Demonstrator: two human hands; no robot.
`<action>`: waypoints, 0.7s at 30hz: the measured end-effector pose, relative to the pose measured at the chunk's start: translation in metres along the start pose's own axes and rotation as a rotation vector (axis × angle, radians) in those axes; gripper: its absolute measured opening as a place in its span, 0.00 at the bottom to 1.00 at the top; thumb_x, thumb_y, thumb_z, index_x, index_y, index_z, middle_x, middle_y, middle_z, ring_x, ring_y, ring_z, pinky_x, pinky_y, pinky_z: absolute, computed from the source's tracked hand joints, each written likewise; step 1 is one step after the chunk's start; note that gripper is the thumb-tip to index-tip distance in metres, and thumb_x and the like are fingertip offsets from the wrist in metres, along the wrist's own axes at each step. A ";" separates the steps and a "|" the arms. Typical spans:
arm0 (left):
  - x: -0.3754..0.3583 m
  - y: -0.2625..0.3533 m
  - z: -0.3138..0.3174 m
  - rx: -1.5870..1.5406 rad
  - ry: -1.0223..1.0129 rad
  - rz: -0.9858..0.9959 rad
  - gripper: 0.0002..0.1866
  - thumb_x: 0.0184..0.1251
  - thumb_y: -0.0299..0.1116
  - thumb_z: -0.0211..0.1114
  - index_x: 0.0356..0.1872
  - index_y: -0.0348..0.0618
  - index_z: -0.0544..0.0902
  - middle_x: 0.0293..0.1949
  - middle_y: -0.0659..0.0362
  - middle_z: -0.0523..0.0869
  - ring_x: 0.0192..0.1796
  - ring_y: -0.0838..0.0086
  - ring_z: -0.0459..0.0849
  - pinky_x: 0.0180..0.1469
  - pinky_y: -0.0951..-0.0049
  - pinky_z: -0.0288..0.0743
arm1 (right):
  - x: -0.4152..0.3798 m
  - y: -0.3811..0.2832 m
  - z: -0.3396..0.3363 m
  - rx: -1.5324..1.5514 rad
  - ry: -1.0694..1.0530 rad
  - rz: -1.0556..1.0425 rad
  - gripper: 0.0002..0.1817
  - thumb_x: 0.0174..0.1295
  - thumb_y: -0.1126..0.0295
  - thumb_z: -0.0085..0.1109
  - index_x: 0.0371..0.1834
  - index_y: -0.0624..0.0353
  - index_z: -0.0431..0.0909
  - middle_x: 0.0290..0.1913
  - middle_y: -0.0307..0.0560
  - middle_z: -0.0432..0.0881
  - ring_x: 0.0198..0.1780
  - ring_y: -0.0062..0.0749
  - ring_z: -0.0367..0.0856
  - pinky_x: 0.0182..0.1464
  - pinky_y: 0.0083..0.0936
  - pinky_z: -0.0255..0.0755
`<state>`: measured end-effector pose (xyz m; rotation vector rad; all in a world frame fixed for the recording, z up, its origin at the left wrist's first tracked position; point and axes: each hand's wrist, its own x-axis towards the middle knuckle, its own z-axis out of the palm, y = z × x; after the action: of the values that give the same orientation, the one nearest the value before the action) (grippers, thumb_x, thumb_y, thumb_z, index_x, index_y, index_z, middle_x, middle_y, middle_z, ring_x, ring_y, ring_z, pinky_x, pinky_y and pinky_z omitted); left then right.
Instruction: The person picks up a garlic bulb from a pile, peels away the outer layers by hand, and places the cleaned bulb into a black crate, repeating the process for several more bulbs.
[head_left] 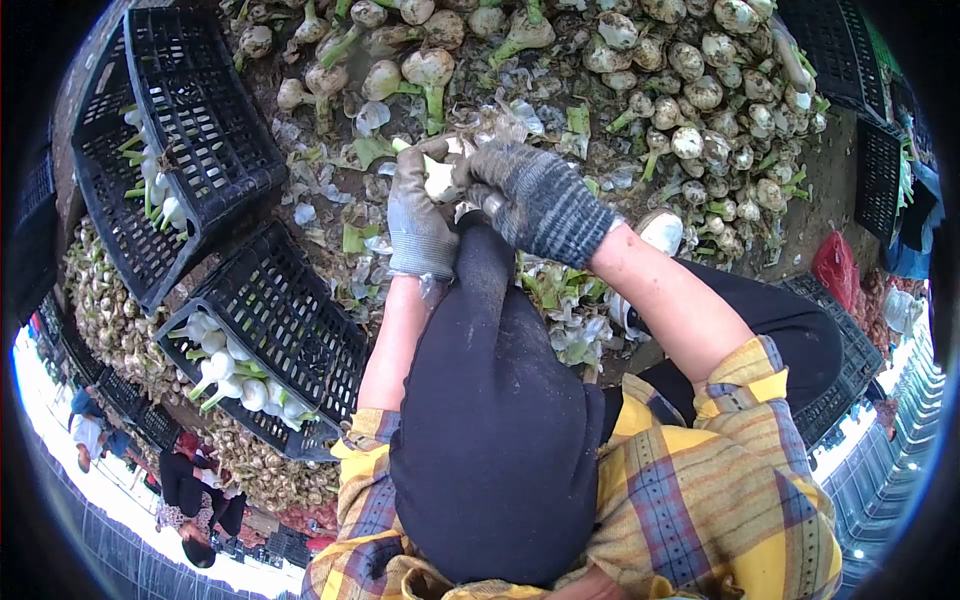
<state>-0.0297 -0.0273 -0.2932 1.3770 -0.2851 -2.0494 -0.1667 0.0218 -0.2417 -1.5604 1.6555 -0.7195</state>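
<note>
Over my knee, a white garlic bulb [440,182] with a short green stem is in my gloved left hand [418,222], whose fingers are closed around its left side. My right hand [535,195], in a dark striped knit glove, is curled with its fingertips pressed against the bulb's right side. Papery skin shows pale just above the bulb. Beyond my hands, unpeeled garlic bulbs [428,70] with cut stems lie on the ground among loose skins.
A big heap of garlic [690,90] rises at the upper right. To my left stand black slatted crates, one [290,320] holding clean white bulbs [225,365]. Another crate [205,120] sits farther up. A red bag [836,268] lies right. Other people [190,490] are at lower left.
</note>
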 end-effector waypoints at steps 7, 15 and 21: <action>0.002 0.005 0.002 -0.139 0.049 -0.005 0.20 0.67 0.52 0.53 0.41 0.43 0.75 0.34 0.58 0.82 0.35 0.69 0.81 0.37 0.67 0.78 | -0.012 0.008 -0.007 0.108 -0.341 0.399 0.12 0.62 0.62 0.54 0.41 0.60 0.77 0.30 0.51 0.82 0.32 0.35 0.81 0.38 0.29 0.74; 0.002 0.004 0.007 0.296 0.132 0.142 0.18 0.69 0.49 0.53 0.42 0.42 0.71 0.35 0.58 0.80 0.35 0.74 0.80 0.36 0.73 0.77 | 0.008 -0.007 0.020 0.692 0.040 0.666 0.21 0.52 0.55 0.64 0.40 0.63 0.78 0.34 0.49 0.83 0.37 0.33 0.80 0.43 0.30 0.73; 0.004 0.001 0.004 0.011 0.104 0.122 0.15 0.70 0.45 0.51 0.39 0.43 0.74 0.33 0.57 0.82 0.34 0.70 0.82 0.37 0.70 0.79 | -0.004 0.020 0.033 0.479 0.035 0.590 0.18 0.51 0.65 0.61 0.42 0.64 0.76 0.39 0.56 0.81 0.42 0.38 0.80 0.47 0.30 0.72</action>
<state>-0.0342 -0.0314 -0.2937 1.4323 -0.3278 -1.8728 -0.1517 0.0310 -0.2760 -0.6797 1.6886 -0.7452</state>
